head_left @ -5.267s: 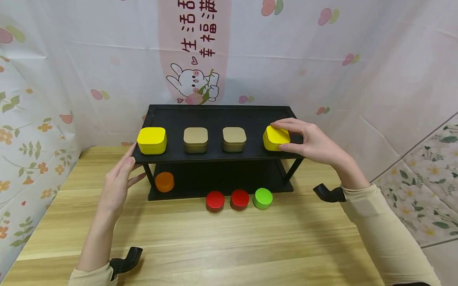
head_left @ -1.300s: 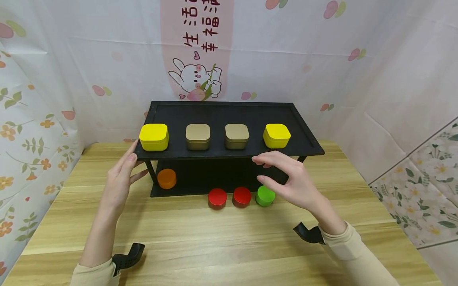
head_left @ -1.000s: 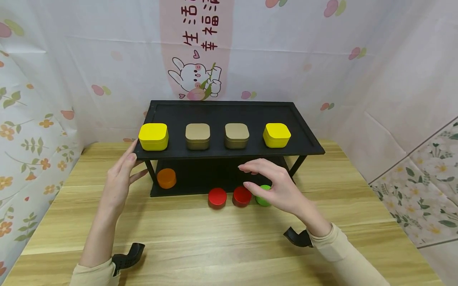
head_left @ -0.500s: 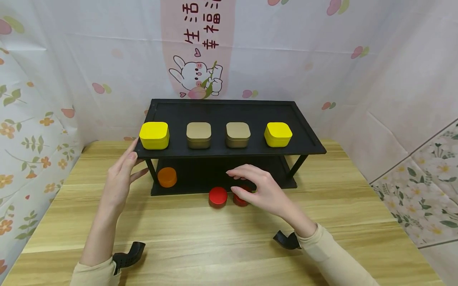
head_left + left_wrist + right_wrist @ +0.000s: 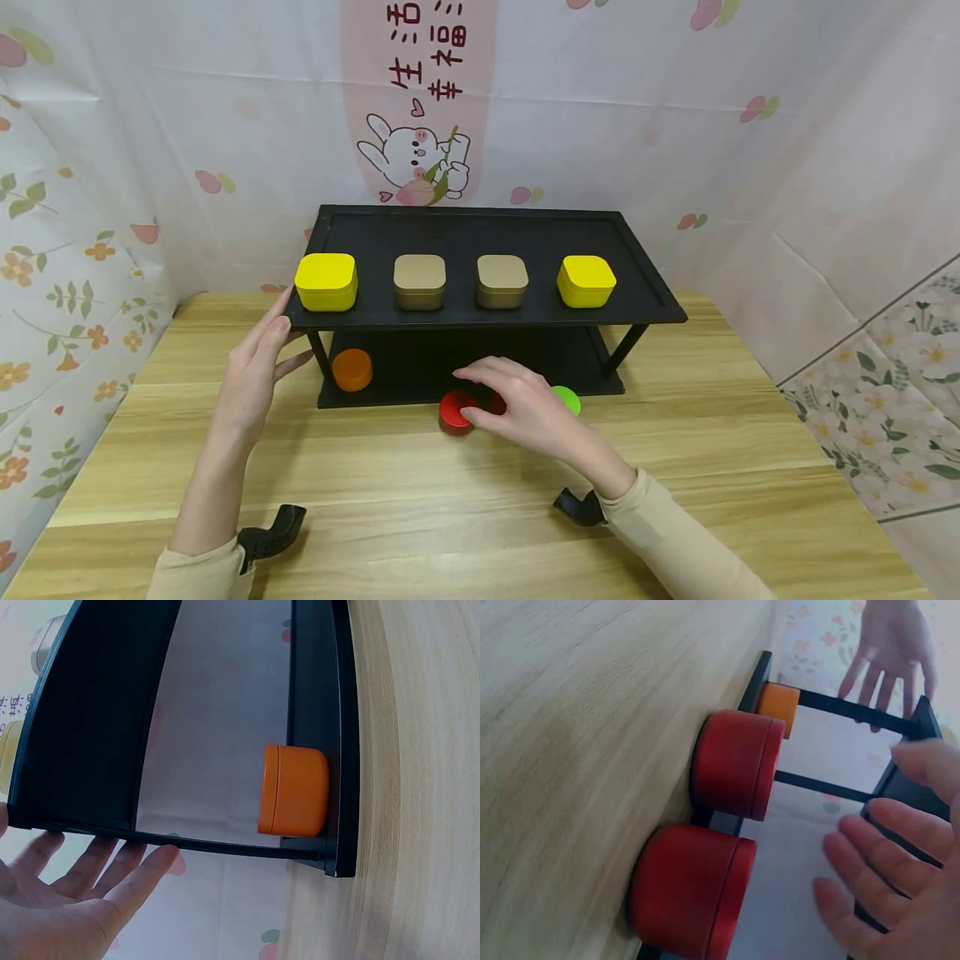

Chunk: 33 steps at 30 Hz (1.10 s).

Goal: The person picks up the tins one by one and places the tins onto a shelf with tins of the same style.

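The left hand (image 5: 251,383) rests thumb and straight fingers against the left end of the black shelf (image 5: 472,233), probably to steady it; its grip is not closed round anything. Two red tins (image 5: 694,892) stand on the surface (image 5: 412,500) just before the lower tier (image 5: 420,367), presumably for easy reach (the orange tin (image 5: 351,370) sits on that tier's left end). The right hand (image 5: 525,408) hovers over them, thumb parted from fingers, grip unfilled, its forearm (image 5: 682,533) slanting in from the right.
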### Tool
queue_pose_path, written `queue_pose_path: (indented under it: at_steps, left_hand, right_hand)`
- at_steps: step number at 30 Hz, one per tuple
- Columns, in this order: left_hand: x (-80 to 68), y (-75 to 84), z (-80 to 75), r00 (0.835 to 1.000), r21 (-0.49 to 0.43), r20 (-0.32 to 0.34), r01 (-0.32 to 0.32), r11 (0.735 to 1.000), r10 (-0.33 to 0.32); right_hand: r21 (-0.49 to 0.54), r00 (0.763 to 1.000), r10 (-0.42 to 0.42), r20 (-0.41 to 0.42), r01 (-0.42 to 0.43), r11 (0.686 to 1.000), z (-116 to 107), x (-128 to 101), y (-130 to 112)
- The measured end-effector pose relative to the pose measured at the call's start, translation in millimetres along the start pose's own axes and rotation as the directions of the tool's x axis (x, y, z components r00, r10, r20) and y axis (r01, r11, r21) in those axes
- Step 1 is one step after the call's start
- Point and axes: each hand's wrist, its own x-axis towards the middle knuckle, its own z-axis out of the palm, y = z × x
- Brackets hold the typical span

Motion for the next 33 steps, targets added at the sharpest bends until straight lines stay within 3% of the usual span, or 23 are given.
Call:
queue_pose_path:
  at_steps: [10,33]
  left_hand:
    - [0.3,-0.7,-0.7,1.0,-0.008,-0.001,-0.001,1.0,0.001]
    - [0.7,-0.2,-0.1,1.0,-0.002,-0.005,0.002,1.0,-0.002]
  right_hand:
    - [-0.081,0.993,0.045,0.107,-0.036,0.996,13.0,5.1,2.9]
    - [-0.185,0.974,0.134,0.181,-0.1,0.978,30.0,10.5,7.9]
